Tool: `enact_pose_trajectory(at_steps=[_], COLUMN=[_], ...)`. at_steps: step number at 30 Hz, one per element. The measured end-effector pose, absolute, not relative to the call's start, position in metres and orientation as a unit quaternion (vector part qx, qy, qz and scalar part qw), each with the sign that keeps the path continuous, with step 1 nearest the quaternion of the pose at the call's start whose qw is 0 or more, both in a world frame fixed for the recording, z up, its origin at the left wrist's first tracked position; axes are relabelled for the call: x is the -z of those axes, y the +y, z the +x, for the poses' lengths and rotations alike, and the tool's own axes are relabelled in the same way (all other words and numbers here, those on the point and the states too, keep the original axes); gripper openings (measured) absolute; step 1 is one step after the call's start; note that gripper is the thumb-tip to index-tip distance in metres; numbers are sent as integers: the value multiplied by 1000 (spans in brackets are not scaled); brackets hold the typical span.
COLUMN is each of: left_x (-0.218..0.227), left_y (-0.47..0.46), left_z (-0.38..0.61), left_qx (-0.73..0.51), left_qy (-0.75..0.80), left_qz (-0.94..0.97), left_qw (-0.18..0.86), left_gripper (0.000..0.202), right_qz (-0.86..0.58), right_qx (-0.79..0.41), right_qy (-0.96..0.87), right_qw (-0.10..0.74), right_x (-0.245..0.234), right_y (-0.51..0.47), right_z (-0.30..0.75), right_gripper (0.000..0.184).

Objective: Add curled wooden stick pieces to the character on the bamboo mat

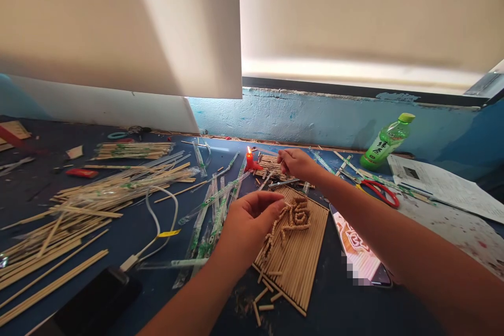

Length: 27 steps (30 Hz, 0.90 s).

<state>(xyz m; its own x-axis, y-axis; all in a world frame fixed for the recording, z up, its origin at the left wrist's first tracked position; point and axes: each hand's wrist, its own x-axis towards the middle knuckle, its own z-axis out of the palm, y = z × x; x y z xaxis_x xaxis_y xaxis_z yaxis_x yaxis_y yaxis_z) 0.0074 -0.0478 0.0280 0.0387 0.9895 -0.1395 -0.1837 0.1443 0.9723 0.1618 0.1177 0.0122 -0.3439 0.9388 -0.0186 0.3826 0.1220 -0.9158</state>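
Observation:
My left hand (252, 220) is closed in a pinch over a panel of wooden sticks (303, 262) laid side by side. A small pale stick piece (288, 204) shows at its fingertips. Short wooden pieces form a raised, curling pattern (300, 214) on the panel, partly hidden by that hand. Farther back, my right hand (297, 164) is closed on a thin translucent strip (265, 151), which points left toward the flame of a lit red candle (249, 160). A phone (360, 247) displaying a curly design lies under my right forearm.
Loose chopsticks (79, 220) and plastic wrappers (220, 199) cover the left and middle. Cut stick bits (266, 307) lie before the panel. Red-handled scissors (380, 192), a green bottle (388, 142) and papers (444, 184) are at right. A white cable (151, 244) joins a black device (98, 299).

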Motion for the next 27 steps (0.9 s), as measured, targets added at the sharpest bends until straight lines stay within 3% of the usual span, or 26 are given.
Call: enact_pose_trajectory(at_steps=[9, 17, 27], left_x=[-19, -14, -16], left_y=[-38, -36, -38], left_z=[2, 3, 7], left_qx=[-551, -560, -559], left_qy=[450, 484, 497], left_qz=[345, 325, 330], left_qw=[612, 588, 576], left_gripper=[23, 28, 27], right_qz=[-484, -407, -367], right_qx=[-585, -731, -781], right_qy=[-548, -428, -385], right_qw=[351, 343, 327], right_x=[-35, -19, -13], right_y=[63, -11, -33], right_z=[217, 251, 249], right_gripper=[31, 32, 31])
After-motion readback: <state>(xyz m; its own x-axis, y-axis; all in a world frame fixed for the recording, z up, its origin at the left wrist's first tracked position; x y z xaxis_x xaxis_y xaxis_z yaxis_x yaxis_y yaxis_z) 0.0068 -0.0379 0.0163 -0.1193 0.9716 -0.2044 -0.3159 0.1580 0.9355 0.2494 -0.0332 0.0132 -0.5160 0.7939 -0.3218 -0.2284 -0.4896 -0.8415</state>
